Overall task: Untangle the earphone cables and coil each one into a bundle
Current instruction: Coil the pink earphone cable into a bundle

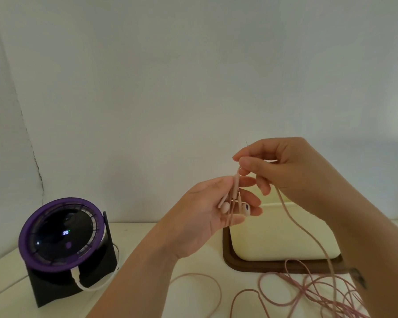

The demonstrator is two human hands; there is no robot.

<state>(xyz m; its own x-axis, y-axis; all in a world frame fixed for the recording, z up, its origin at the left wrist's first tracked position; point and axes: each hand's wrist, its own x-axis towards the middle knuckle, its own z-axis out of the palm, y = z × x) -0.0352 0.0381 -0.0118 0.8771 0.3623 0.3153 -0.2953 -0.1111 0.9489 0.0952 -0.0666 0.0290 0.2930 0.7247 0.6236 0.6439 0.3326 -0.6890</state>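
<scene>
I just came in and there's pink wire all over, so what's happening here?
A person is untangling earphones. Their left hand holds the pink earbuds, and their right hand pinches the cable just above them. From there the cable hangs down into a loose tangle on the table; nothing is coiled yet. A purple-rimmed fan stands untouched on the left.

Left hand: was raised above the surface, palm turned up, fingers loosely curled, and held pink earbuds. Right hand: was higher, just beside the left; thumb and forefinger pinched the pink earphone cable, other fingers curled under. Both forearms were bare.
</scene>
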